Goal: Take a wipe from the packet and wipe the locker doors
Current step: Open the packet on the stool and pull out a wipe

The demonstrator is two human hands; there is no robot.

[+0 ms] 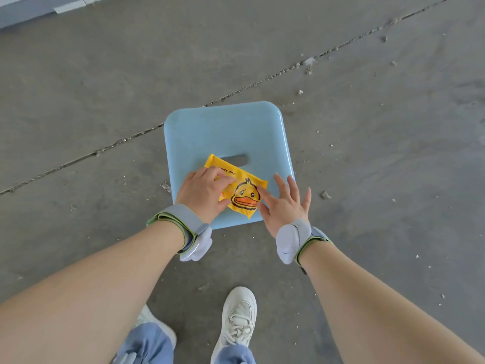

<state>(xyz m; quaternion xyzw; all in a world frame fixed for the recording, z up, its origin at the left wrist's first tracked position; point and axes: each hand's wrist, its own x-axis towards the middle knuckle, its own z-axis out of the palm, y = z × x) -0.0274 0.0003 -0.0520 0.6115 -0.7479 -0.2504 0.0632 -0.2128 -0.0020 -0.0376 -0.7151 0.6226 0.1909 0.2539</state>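
Left grip (202, 193) pinching packet (245, 197), long axis far-left to near-right

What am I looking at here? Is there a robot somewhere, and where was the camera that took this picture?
There is no robot here. These are a person's two bare hands, seen from one wide-angle camera worn on the head and looking down. That is why a white shoe shows at the bottom. Each wrist carries a grey strapped band.

On the concrete floor stands a light blue plastic stool. On its seat lies a yellow packet with a cartoon duck on it.

The left hand grips the packet, with its fingers curled over the top and its thumb at the near edge. The right hand is open with its fingers spread, and the forefinger touches the packet by the duck. No wipe is out yet.
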